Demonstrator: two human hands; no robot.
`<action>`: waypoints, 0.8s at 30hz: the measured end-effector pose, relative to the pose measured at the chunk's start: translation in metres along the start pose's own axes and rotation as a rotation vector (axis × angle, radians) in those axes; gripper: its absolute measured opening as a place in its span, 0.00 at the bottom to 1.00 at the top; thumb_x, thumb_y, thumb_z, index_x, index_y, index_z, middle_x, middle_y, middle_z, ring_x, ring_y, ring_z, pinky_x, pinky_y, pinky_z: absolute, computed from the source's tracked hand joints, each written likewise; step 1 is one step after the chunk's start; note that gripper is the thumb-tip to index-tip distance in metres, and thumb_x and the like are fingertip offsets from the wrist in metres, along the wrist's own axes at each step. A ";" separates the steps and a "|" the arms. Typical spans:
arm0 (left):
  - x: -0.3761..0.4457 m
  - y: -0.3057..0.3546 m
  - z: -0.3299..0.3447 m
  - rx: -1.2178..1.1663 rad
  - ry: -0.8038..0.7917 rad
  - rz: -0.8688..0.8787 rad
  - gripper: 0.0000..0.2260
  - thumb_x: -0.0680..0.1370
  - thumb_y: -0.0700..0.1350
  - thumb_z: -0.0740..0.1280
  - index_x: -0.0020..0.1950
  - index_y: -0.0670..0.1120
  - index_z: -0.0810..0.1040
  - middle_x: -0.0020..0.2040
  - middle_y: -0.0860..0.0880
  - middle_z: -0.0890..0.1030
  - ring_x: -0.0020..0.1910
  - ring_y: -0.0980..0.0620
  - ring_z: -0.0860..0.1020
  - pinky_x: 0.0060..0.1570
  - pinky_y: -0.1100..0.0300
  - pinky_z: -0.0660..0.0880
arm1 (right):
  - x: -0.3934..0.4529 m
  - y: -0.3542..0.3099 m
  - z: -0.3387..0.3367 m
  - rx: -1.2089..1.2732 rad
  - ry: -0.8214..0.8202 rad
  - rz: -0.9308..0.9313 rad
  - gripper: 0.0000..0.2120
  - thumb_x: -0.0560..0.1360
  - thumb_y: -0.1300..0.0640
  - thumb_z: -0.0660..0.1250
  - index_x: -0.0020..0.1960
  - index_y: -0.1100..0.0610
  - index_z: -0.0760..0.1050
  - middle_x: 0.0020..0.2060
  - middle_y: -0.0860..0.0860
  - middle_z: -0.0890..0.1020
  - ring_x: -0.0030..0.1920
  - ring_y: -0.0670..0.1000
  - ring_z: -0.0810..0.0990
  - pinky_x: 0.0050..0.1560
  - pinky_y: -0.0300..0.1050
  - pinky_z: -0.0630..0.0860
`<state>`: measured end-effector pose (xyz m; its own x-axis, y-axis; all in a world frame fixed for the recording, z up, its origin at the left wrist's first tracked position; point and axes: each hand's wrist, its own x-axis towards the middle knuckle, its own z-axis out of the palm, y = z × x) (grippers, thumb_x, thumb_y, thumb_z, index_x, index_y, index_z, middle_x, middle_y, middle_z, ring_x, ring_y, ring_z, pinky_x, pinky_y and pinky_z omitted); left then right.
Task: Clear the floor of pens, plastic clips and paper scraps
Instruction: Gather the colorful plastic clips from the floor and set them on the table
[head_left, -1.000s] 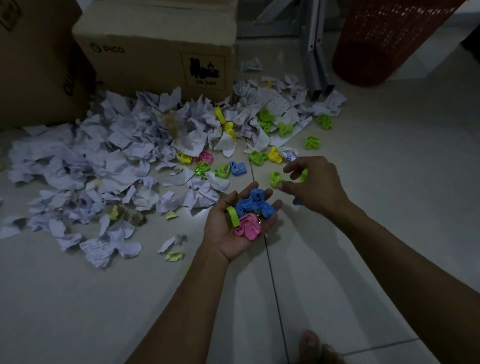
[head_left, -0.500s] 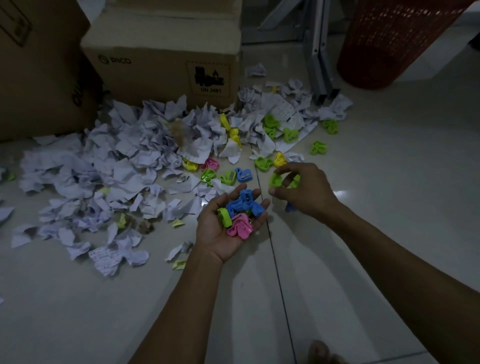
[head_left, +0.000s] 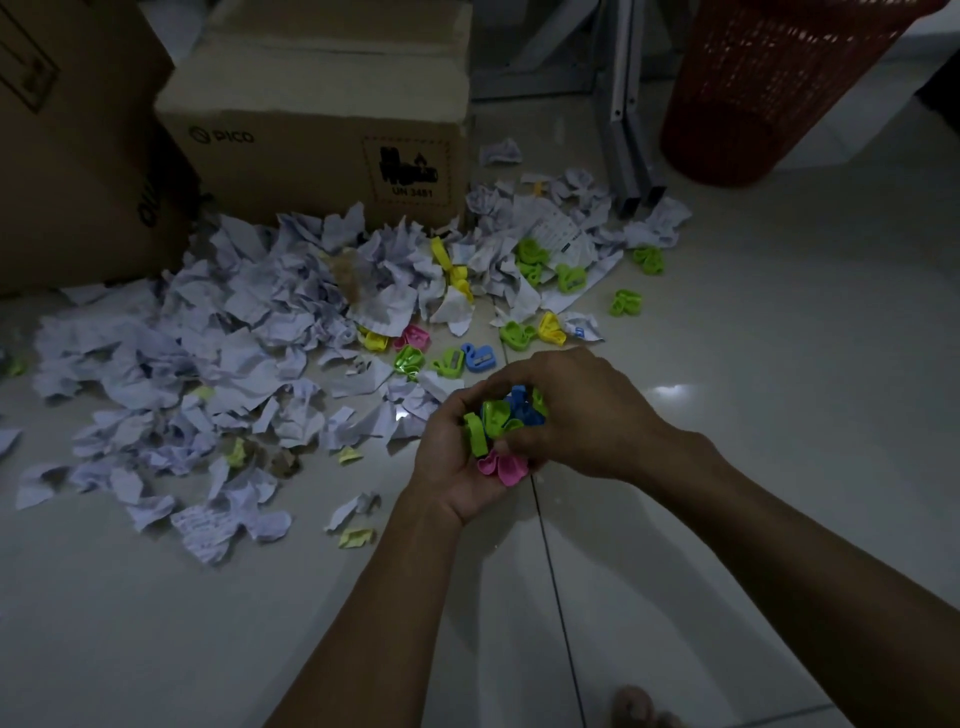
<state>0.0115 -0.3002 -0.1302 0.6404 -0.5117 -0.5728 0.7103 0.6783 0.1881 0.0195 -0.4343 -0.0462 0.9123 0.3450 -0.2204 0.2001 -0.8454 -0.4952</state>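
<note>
- Dim room, pale tiled floor (head_left: 779, 467); cardboard boxes (head_left: 322, 135) and red mesh basket (head_left: 769, 93) at back.
- Paper scraps (head_left: 234, 338) heaped before boxes; loose plastic clips (head_left: 626, 302) at the heap's right edge.
- Left hand (head_left: 457, 467) palm up, cupping a handful of clips (head_left: 498, 421).
- Right hand (head_left: 582, 410) curled over the handful, touching it.

The small plastic clips (head_left: 506, 423) are green, blue, pink and yellow. The crumpled paper scraps (head_left: 218, 343) are white, some with dark print. The brown cardboard box (head_left: 322, 140) has black printed marks. The red mesh plastic basket (head_left: 769, 88) stands on pale grey floor tiles (head_left: 779, 338).
</note>
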 end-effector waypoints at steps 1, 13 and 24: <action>0.000 -0.001 0.001 0.008 -0.006 0.003 0.12 0.74 0.47 0.62 0.48 0.42 0.81 0.53 0.42 0.80 0.50 0.44 0.78 0.52 0.52 0.74 | -0.001 -0.001 -0.001 0.004 0.005 0.002 0.29 0.64 0.42 0.77 0.63 0.41 0.76 0.57 0.44 0.81 0.57 0.50 0.78 0.52 0.50 0.78; -0.024 0.018 -0.024 -0.057 -0.159 0.034 0.26 0.63 0.41 0.79 0.59 0.40 0.81 0.60 0.37 0.79 0.54 0.32 0.79 0.45 0.42 0.80 | 0.064 0.033 0.018 0.153 0.176 0.265 0.16 0.67 0.47 0.77 0.52 0.51 0.80 0.46 0.53 0.83 0.36 0.51 0.83 0.39 0.43 0.77; -0.055 0.058 -0.047 -0.081 -0.253 0.124 0.21 0.72 0.44 0.72 0.64 0.42 0.78 0.64 0.38 0.77 0.60 0.35 0.77 0.41 0.50 0.81 | 0.098 0.027 0.062 -0.149 0.100 0.220 0.21 0.70 0.46 0.72 0.60 0.52 0.76 0.57 0.56 0.76 0.57 0.58 0.76 0.47 0.48 0.72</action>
<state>0.0037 -0.2083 -0.1255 0.7806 -0.5305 -0.3304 0.6028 0.7787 0.1740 0.0919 -0.3979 -0.1333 0.9689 0.1113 -0.2209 0.0372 -0.9485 -0.3145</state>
